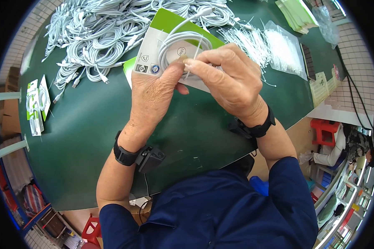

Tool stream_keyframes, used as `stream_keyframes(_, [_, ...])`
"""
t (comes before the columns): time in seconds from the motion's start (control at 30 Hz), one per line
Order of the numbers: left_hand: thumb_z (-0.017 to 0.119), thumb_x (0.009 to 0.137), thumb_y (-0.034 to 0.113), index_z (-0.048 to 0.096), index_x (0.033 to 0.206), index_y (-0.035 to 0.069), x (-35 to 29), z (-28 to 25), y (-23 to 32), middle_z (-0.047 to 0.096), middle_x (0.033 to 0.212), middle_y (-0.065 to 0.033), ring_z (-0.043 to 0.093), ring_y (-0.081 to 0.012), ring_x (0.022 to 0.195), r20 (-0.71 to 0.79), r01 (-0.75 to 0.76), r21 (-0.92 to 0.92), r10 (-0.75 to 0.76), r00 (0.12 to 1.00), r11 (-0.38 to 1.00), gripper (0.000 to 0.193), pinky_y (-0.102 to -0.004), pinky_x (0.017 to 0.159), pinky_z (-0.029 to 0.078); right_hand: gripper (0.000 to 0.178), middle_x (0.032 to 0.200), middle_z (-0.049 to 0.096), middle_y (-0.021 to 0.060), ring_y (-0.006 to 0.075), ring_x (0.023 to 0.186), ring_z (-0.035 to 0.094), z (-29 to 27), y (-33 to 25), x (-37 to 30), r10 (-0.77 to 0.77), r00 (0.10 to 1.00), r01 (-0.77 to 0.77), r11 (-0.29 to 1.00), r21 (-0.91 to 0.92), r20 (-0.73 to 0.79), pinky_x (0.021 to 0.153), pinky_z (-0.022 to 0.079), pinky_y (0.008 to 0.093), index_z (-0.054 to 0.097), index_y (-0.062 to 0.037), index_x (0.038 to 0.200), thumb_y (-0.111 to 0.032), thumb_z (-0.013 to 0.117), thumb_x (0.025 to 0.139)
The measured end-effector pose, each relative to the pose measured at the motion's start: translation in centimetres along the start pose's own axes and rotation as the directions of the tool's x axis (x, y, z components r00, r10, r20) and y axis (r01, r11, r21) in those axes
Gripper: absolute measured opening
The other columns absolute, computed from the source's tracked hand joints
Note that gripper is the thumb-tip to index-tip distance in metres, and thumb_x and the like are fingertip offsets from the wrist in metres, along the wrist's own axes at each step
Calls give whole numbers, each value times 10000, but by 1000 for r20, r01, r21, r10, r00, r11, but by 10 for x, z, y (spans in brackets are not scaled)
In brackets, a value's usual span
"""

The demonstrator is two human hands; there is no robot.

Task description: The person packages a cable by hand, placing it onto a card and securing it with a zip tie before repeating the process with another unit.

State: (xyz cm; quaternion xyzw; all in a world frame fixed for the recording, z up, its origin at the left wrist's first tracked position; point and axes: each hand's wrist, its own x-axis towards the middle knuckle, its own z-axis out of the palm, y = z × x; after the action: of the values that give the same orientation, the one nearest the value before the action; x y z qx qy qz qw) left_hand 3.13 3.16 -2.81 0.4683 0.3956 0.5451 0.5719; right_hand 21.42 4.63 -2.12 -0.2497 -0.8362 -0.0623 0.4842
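Coiled cable (170, 40), white, sits against the front of a green-and-white card (151, 45), held up over the far half of the bench (212, 124). One plug end sticks out past the card's top edge.

On my feed: left hand (153, 92) grips the card's near-left edge, thumb across the front by the coil. Right hand (234, 81) is pinched at a thin white tie (199, 47) that crosses the coil; thumb and forefinger closed, tips right by the left thumb. I can't tell from here whether the tie's end is threaded, fingers cover it.

Around it: big cable pile (95, 41) at far left of the work, loose ties (247, 43) spread to the right, clear bag (283, 50) of white strips just beside those. Card stack (296, 15) at the far right corner. Carded cables (37, 101) lie near the left edge, well apart from both hands.

Strap-mounted black units on both wrists, left (150, 158) and right (241, 128). Red stool (325, 132) off the bench, right side.
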Motion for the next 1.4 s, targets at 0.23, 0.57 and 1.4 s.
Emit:
stream_keyframes(0.23, [684, 936, 88, 622, 1219, -17, -1, 1, 7, 697, 987, -76, 666, -116, 746, -14, 41, -42, -42, 999, 998, 308, -234, 512, 552, 388, 889, 727, 56, 196, 673, 611, 1, -5, 0, -65, 998, 64, 996, -58, -9, 539, 494, 282, 756, -61, 1063, 33, 810, 690])
stream_keyframes(0.57, [701, 932, 78, 623, 1177, -19, -2, -1, 6, 690, 960, -70, 661, -109, 707, -84, -7, -89, -1, 996, 996, 274, -233, 506, 549, 338, 852, 717, 84, 181, 604, 614, 17, -7, -6, 6, 999, -4, 998, 62, -31, 546, 521, 261, 744, -53, 1039, 49, 809, 724])
stream_keyframes(1.4, [680, 941, 59, 620, 1121, -26, -1, 9, 12, 674, 911, -66, 621, -88, 624, -209, -169, -73, 150, 966, 983, 207, -205, 464, 496, 419, 1012, 731, 87, 205, 775, 659, -1, -15, 1, -42, 998, 45, 997, 62, -36, 628, 530, 279, 753, -83, 1083, 53, 819, 693])
